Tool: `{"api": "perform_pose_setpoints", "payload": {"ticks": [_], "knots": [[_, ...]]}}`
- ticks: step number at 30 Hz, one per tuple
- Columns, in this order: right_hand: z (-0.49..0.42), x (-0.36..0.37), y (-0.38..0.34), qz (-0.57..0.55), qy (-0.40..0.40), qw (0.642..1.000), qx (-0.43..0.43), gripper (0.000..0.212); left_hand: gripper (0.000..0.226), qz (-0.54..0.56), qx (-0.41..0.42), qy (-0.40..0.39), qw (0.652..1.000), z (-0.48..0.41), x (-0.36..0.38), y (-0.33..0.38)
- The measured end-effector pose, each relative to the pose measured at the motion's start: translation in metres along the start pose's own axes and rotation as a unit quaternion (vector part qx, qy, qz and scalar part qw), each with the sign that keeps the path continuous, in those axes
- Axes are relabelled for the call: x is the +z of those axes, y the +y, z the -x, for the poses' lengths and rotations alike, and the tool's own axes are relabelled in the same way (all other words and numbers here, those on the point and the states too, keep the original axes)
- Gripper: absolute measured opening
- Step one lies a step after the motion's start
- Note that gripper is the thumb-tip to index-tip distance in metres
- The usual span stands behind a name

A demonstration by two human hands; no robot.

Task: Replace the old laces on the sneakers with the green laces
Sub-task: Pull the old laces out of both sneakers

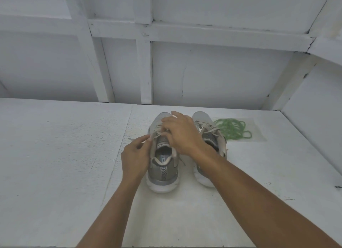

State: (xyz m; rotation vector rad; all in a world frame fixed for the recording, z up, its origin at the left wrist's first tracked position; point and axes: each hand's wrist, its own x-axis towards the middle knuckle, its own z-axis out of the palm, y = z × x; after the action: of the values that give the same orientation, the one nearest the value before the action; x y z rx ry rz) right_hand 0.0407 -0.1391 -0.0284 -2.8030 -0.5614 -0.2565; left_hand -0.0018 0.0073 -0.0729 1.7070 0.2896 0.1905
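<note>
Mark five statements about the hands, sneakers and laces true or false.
1. The left hand and right hand are both at the old laces of the left sneaker. True.
2. The green laces are threaded into a sneaker. False: they lie coiled on the white surface, to the right of the right sneaker.
3. The right sneaker has beige laces in it. True.
4. The left hand lies flat on the white surface. False: its fingers pinch one of the old laces.
5. Both sneakers' toes point away from the person. True.
</note>
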Motion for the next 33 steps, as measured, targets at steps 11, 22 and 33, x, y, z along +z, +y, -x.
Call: {"api": "perform_pose_setpoints", "payload": {"ticks": [11, 22, 33], "knots": [[0.002, -0.017, 0.002, -0.082, 0.120, 0.989, 0.006, 0.030, 0.016, 0.005, 0.000, -0.010, 1.000, -0.001, 0.000, -0.002], [0.001, 0.011, -0.009, 0.018, 0.056, 0.998, -0.032, 0.025, 0.014, -0.013, 0.010, -0.002, 1.000, -0.001, 0.001, -0.002], [-0.004, -0.030, 0.022, -0.169, 0.120, 0.976, 0.069, 0.011, 0.011, -0.005, 0.012, -0.007, 1.000, -0.001, -0.001, -0.002]]}}
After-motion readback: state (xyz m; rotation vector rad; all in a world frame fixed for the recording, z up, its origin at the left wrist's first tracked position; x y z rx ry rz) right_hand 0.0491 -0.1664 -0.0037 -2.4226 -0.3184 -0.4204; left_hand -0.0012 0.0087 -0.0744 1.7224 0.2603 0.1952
